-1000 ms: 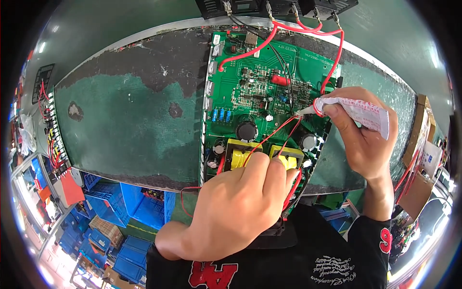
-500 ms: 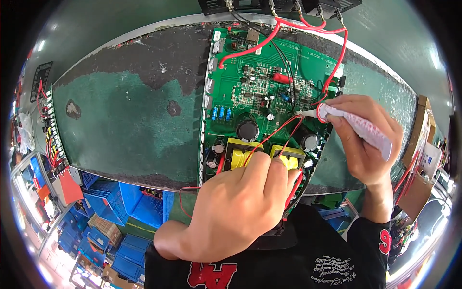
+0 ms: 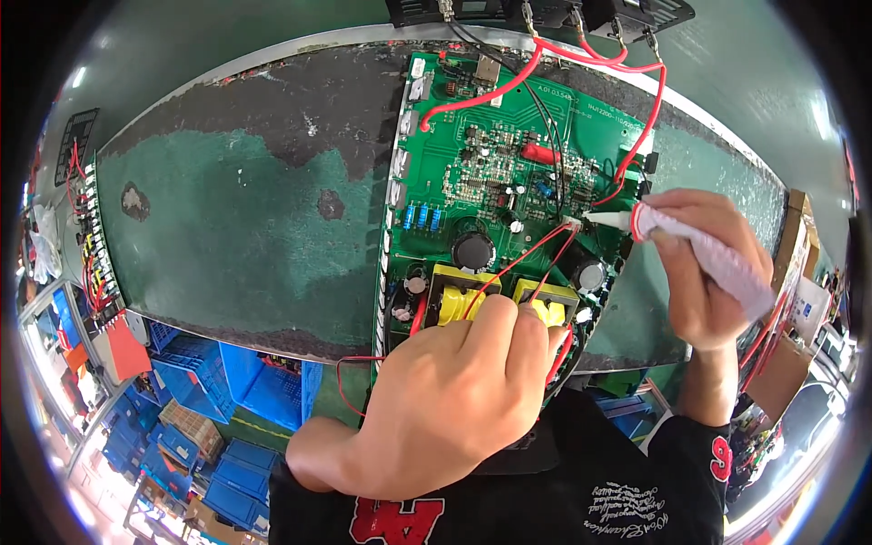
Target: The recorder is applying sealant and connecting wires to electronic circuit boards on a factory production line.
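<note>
A green circuit board (image 3: 509,118) crowded with small parts lies on the bench before me. My right hand (image 3: 695,304) grips a white squeeze tube (image 3: 713,254) with a red band, and its pointed nozzle (image 3: 609,220) aims left. The nozzle's tip sits just right of a small white connector (image 3: 572,223), where two thin red wires (image 3: 531,247) end. Those wires run back toward my left hand (image 3: 463,381). That hand is closed over the board's near part, beside two yellow-wrapped transformers (image 3: 461,295); its fingertips and whatever they hold are hidden.
Thick red cables (image 3: 660,100) and black wires link the board to a black panel (image 3: 536,14) at the far edge. Another wired board (image 3: 98,245) is at the far left. Blue crates (image 3: 272,386) stand below the worn green bench (image 3: 236,218). Cardboard (image 3: 779,368) is at right.
The tube's nozzle has drawn back slightly to the right, away from the connector, with my right hand. My left hand keeps its place over the board. The whole view has shifted a little.
</note>
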Demonstrator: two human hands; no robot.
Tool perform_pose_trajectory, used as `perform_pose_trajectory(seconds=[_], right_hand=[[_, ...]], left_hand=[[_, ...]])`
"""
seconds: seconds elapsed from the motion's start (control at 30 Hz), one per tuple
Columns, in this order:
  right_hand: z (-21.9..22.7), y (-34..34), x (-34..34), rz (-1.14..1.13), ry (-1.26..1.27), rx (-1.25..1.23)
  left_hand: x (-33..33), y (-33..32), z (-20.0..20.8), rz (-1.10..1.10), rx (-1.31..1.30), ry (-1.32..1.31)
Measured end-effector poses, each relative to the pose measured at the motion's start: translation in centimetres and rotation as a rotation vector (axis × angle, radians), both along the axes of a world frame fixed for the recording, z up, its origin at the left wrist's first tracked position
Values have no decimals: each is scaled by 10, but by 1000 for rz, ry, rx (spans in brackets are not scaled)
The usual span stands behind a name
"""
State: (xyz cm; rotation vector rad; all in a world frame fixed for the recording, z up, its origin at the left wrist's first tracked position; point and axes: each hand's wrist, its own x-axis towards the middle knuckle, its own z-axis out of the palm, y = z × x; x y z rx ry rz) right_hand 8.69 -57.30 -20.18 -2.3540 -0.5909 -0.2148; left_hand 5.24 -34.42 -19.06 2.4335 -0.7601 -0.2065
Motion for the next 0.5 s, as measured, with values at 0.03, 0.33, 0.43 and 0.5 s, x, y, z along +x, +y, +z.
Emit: perform_pose_trajectory(seconds=[0.03,0.33,0.43,0.5], right_hand=[[-3,-1,2,-17,28,48],[-13,4,1,-249,305,278],[-12,5,1,-232,324,292],[-10,6,2,-239,297,213]], left_hand=[[0,0,0,-10,10,7],[1,0,0,-8,17,16],[1,0,-2,-13,-4,2],[1,0,-1,-10,-5,9]])
